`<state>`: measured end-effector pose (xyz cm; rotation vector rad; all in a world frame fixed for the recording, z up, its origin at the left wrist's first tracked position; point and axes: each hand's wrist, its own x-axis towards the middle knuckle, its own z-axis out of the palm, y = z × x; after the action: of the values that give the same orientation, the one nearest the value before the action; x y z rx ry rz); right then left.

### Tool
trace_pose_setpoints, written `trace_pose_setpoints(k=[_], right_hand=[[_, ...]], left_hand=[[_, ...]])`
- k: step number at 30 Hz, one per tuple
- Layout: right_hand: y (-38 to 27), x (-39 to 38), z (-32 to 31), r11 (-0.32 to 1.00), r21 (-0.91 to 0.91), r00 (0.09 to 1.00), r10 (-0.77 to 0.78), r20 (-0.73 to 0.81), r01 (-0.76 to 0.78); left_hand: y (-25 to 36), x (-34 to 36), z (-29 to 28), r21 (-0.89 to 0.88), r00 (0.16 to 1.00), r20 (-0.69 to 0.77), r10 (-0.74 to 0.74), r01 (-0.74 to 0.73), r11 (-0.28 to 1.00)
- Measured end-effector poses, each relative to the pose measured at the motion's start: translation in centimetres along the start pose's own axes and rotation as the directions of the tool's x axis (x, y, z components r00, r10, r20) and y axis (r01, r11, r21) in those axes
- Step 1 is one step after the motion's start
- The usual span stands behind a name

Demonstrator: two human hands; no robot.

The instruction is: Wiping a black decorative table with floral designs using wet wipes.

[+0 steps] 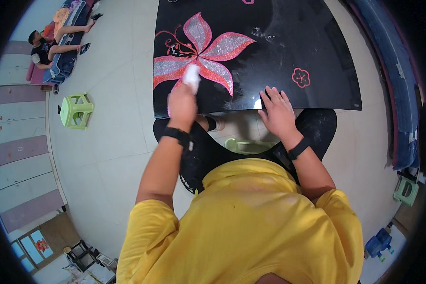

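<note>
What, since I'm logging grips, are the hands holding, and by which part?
The left hand holds a blurred white thing, perhaps a cloth, by its near end. The right hand holds nothing, resting on the black tabletop.

Bright yellow short-sleeved shirt [270, 227], black legwear [320, 128], and a snug black band [298, 148] on each wrist

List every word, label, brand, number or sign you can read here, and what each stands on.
None: no text can be read.
Too small to read: a tiny pale mark at the near right corner of the glossy black tabletop.
Too blurred to tell: the soft-looking white wad in the left hand.
Picture, not writing: the large pink-and-silver glittery flower.
</note>
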<state>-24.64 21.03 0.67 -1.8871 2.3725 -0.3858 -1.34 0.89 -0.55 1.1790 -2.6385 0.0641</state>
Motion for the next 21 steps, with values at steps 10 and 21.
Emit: trace_pose_setpoints(k=[10, 21], right_hand=[[-0.9, -0.5, -0.8, 1.000, 0.024, 1.000, -0.015, -0.023, 0.016], [-1.0, -0.4, -0.6, 1.000, -0.010, 1.000, -0.003, -0.006, 0.002]], left_hand=[[-1.0, 1.5, -0.5, 0.185, 0.997, -0.069, 0.034, -0.020, 0.983], [-3.5, 4.5, -1.1, 0.272, 0.999, -0.036, 0.033, -0.022, 0.962]])
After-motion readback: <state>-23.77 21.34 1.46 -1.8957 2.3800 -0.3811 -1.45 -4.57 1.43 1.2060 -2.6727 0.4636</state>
